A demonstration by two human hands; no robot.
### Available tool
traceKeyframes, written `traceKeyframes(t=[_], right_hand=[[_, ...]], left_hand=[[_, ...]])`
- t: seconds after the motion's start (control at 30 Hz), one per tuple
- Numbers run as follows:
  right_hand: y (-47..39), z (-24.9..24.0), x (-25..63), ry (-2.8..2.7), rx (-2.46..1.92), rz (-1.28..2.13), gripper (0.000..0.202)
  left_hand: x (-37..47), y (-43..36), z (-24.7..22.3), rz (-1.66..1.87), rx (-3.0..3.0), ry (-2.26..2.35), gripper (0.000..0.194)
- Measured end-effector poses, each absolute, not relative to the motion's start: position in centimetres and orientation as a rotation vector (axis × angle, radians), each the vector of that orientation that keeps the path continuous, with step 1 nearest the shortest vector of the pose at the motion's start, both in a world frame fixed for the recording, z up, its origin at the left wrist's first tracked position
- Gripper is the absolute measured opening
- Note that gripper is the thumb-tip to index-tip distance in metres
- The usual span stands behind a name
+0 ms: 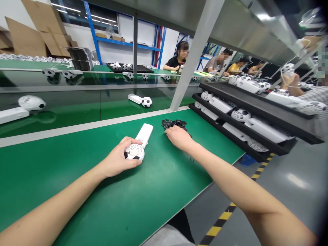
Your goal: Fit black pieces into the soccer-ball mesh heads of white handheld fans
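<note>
My left hand (116,156) is wrapped round the round head of a white handheld fan (135,151), patterned like a football with black patches on a white grille. The fan's white handle (145,133) points away from me over the green tabletop. Over to the right, my right hand (178,137) reaches into a small pile of black plastic pieces (176,123). Its fingertips are bent down among the pieces, and whether they pinch one is hidden.
Stacked black trays (230,116) holding football fans stand at the right edge of the table. A grey post (188,68) rises behind the pile. Beyond the table's pale edge, a green conveyor (110,106) carries several fans, including one fan (146,101). Co-workers (179,56) sit farther back.
</note>
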State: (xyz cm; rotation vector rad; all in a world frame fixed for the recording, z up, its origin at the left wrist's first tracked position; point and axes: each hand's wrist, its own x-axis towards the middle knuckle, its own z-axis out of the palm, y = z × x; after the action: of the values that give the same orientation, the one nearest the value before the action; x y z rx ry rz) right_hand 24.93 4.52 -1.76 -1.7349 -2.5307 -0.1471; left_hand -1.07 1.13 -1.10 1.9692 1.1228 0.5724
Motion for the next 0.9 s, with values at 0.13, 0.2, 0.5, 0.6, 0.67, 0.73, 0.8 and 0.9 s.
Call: traceKeyframes(t=[0.13, 0.2, 0.5, 0.6, 0.67, 0.73, 0.8, 0.9], right_hand=[[3.3, -1.1, 24.1, -2.420, -1.715, 0.023, 0.025], [1.9, -0.4, 22.9, -2.285, -1.596, 0.363, 0.019], [-1.7, 0.1, 17.7, -2.068, -1.130, 0.939, 0.004], [-1.4, -0.4, 17.6, -2.066, -1.137, 0.938, 0.003], [-1.1, -0.7, 17.7, -2.076, -1.132, 0.920, 0.004], [-0.8, -0.8, 17.8, -2.079, -1.138, 0.888, 0.005], [-0.4, -0.9, 17.9, -2.098, -1.128, 0.842, 0.006], [0.2, -0.9, 17.9, -2.176, -1.057, 0.761, 0.006]], left_hand=[[-1.3, 1.3, -0.5, 0.545, 1.957, 1.097, 0.046], [-1.5, 1.4, -0.3, 0.519, 1.951, 1.082, 0.047], [-2.2, 1.8, -0.5, 0.475, 1.913, 0.981, 0.051], [-2.1, 1.7, -0.4, 0.478, 1.937, 1.000, 0.050], [-1.9, 1.7, -0.5, 0.485, 1.946, 1.008, 0.048], [-1.6, 1.7, -0.7, 0.526, 1.941, 1.029, 0.045], [-1.2, 1.6, -1.0, 0.599, 1.935, 1.063, 0.045], [-0.8, 1.6, -1.4, 0.692, 1.952, 1.093, 0.039]])
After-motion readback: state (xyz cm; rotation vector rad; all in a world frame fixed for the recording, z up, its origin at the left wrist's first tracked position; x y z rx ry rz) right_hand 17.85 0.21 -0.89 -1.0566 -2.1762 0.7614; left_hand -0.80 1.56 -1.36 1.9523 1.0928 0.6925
